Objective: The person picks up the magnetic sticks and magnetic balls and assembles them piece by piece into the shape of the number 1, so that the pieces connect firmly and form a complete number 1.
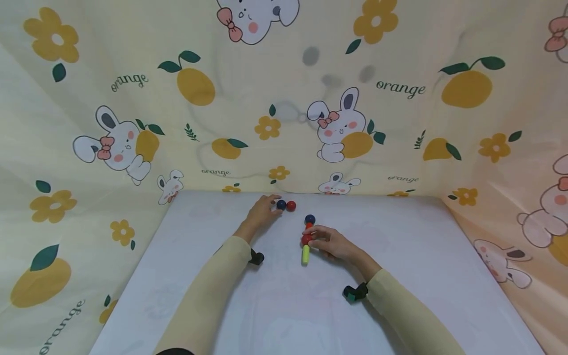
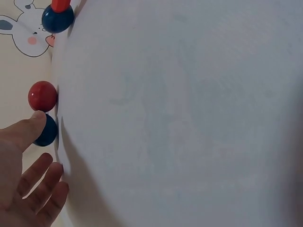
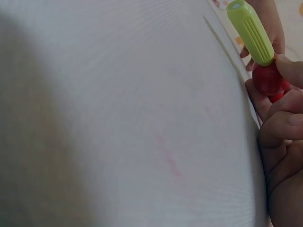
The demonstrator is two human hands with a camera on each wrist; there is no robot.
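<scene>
My right hand [image 1: 334, 243] pinches a red ball [image 3: 268, 78] between thumb and fingers. That ball is the middle of a joined piece: a yellow-green ribbed stick [image 1: 305, 255] comes off its near side, and a short red stick [image 1: 308, 226] links it to a blue ball [image 1: 310, 219] at the far end. Farther back, my left hand [image 1: 263, 212] reaches around another blue ball [image 1: 281, 204], its thumb overlapping the ball in the left wrist view and the other fingers spread loosely. Right beside this ball sits a second red ball [image 2: 42, 96].
A white tabletop [image 1: 284, 310] lies under both hands. Behind and at the sides stands a cream cloth [image 1: 266, 74] printed with rabbits, oranges and flowers. Each wrist wears a small dark camera mount [image 1: 355, 293].
</scene>
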